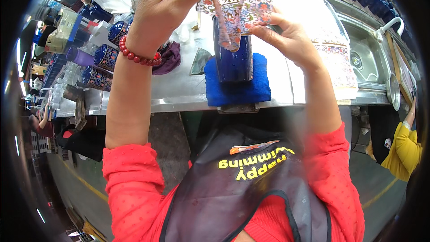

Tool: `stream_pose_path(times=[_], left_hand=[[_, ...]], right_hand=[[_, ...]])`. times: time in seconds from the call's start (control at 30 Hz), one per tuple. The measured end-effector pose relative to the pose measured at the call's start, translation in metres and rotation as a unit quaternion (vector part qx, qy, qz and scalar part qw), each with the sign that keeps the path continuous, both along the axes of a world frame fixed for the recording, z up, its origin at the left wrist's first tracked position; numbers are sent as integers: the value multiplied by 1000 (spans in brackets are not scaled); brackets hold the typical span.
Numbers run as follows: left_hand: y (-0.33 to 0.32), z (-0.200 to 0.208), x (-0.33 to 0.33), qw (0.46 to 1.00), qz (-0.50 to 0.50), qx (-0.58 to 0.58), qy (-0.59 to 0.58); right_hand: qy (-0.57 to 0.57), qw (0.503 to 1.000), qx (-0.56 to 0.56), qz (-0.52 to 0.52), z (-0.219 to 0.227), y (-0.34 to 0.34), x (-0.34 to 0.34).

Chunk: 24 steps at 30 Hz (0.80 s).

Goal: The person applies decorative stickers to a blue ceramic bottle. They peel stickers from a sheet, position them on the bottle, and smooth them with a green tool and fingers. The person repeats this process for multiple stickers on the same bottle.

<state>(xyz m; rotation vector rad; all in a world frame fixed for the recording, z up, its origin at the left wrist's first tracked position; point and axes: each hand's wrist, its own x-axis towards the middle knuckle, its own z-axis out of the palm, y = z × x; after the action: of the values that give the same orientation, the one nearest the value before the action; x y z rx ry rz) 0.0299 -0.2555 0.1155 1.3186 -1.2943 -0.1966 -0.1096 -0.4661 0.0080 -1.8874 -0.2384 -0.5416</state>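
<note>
A thin, limp sheet with a floral pattern in blue, red and orange, like a decal, hangs between my two hands over a dark blue glossy vessel. My left hand, a red bead bracelet at its wrist, grips the sheet near the top edge of the view; some of its fingertips are cut off. My right hand pinches the sheet's lower right edge between thumb and fingers. One strip of the sheet droops in front of the vessel. Beneath the vessel lies a folded blue towel at the table's front edge.
Patterned sheets lie right of the towel, beside a metal sink. Left of the vessel are a grey-green flat piece and a purple cloth. Decorated blue vessels crowd the left. A person in yellow is at the far right.
</note>
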Motion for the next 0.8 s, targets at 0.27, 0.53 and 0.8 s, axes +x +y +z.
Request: stream_pose_path(times=[0.27, 0.53, 0.8], left_hand=[[0, -31, 15, 984, 148, -39, -88], [-8, -18, 11, 912, 170, -40, -371], [-17, 6, -8, 882, 91, -11, -463]], right_hand=[[14, 985, -140, -97, 17, -11, -33], [116, 961, -250, -31, 29, -20, -59], [-155, 920, -330, -141, 68, -10, -37]])
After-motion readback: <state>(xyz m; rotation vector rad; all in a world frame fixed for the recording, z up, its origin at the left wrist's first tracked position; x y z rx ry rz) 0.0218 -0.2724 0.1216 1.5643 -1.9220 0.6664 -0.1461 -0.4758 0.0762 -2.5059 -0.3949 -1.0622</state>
